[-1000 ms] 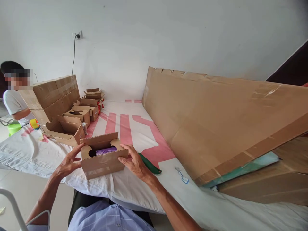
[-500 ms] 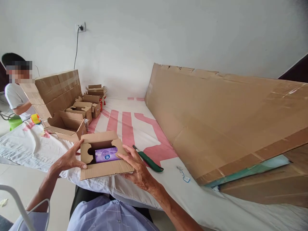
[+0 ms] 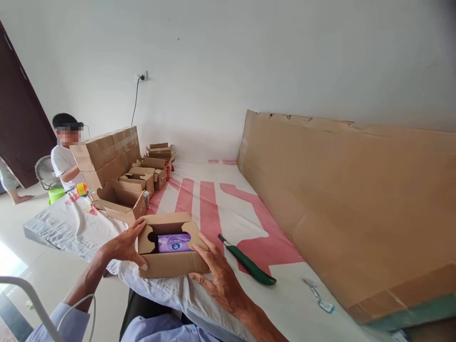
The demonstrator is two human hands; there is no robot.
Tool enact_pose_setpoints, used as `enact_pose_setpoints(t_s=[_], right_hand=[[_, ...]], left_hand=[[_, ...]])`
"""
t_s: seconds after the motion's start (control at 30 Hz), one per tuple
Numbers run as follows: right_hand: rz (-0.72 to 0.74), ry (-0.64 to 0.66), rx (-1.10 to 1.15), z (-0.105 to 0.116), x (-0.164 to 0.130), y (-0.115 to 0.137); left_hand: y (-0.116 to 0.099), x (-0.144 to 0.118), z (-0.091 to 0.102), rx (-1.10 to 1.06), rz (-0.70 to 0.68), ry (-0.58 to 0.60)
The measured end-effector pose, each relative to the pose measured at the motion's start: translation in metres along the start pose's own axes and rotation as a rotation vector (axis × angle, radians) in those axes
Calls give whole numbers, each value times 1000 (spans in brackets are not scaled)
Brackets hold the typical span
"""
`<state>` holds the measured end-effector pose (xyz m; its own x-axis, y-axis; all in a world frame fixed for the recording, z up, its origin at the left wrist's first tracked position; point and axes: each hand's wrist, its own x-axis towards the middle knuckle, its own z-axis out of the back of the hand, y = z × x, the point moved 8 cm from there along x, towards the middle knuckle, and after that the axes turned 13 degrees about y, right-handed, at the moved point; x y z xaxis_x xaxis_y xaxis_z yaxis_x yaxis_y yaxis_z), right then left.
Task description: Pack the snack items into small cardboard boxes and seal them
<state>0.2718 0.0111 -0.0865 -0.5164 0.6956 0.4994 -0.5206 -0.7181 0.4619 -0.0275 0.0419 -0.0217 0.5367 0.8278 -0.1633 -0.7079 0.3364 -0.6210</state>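
Small open box (image 3: 171, 249) at the near edge of the bed (image 3: 221, 209), straight ahead, between both hands. Left hand (image 3: 124, 244) pressed flat against the box's left end, fingers spread over the cut-out flap, thumb at the lower front corner; cupping the box, not clenched. Right hand (image 3: 221, 280) at the right front corner, fingers extended along the side wall, palm open and resting against the cardboard. Held between the two palms rather than gripped by either alone. Long axis of the box running left to right across the view, so each hand meets one short end; left hand sits slightly higher and closer to the opening. Purple pack (image 3: 174, 242) lying inside, its length along the same axis, label up, nearer the right hand's fingertips. Green cutter (image 3: 247, 261) on the sheet just right of the right hand, apart from it, lying diagonally. Large cardboard sheet (image 3: 342, 199) leaning along the right. More open boxes (image 3: 123, 199) farther left, with another person (image 3: 66, 156) beyond them.
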Motion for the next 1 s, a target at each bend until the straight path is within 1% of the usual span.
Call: enact_pose_setpoints(t_s=[0.13,0.2,0.3,0.4,0.5,0.57,0.63,0.7,0.77,0.83,0.87,0.93,1.0], right_hand=[[0,-170,-51,-7,1,5],[4,-212,-83,-8,2,9],[-9,-177,-94,-3,6,13],[-54,-136,-77,8,16,11],[-104,-169,-90,20,38,4],[-143,-163,-120,20,57,-3],[-193,-127,-151,16,73,-11],[-225,-93,-145,13,83,-18],[-249,-65,-76,15,84,-28],[-315,-30,46,22,80,-43],[-352,-16,112,27,77,-51],[-401,-15,217,39,69,-63],[-419,-59,252,51,61,-70]], left_hand=[[-8,1,-2,20,-3,-49],[-10,2,-4,11,5,-43],[-12,2,-4,-13,14,-38],[-13,0,-4,-39,4,-45],[-12,-2,-6,-60,17,-31],[-14,-3,-9,-72,38,-27],[-18,-4,-11,-82,57,-75],[-24,-2,-13,-78,92,-162],[-28,3,-18,-52,157,-244],[-32,10,-24,-12,225,-299],[-34,13,-25,3,236,-325],[-37,15,-24,-9,189,-384],[-34,11,-20,-119,85,-444]])
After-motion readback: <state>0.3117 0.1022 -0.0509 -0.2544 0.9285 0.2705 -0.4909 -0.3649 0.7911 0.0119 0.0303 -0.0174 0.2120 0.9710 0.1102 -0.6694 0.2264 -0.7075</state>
